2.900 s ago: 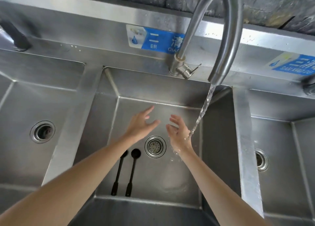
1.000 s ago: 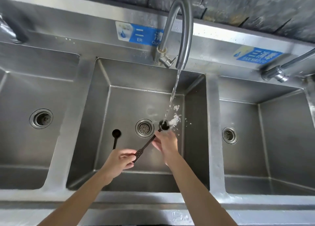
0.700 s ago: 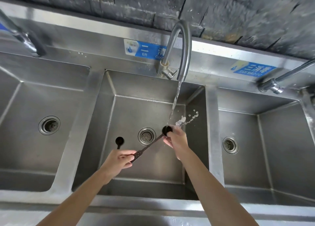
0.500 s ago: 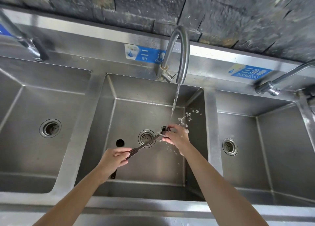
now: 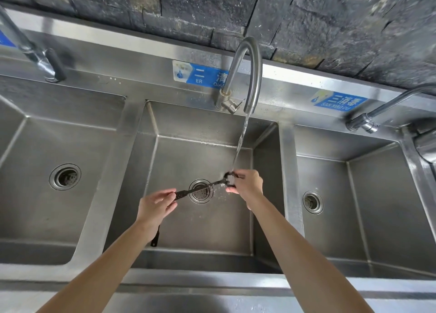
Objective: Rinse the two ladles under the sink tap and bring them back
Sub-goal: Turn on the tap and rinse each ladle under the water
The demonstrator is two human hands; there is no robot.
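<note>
A black ladle (image 5: 200, 188) is held across the middle sink basin (image 5: 179, 154). My left hand (image 5: 157, 204) grips its handle end. My right hand (image 5: 246, 184) is wrapped around its bowl, right under the water stream (image 5: 241, 140) running from the curved tap (image 5: 250, 72). The second black ladle (image 5: 155, 238) lies on the basin floor; only its handle end shows below my left wrist, the rest is hidden by my hand and arm.
The middle drain (image 5: 201, 191) sits under the held ladle. A left basin (image 5: 54, 147) and a right basin (image 5: 368, 183) flank the middle one, each with a drain. Other taps stand at the far left (image 5: 47, 65) and far right (image 5: 368, 121). A dark stone wall rises behind.
Both hands went from empty under the stream to holding one ladle; over the last second my right hand closed around its bowl under the water. The camera view has pulled back and up.
</note>
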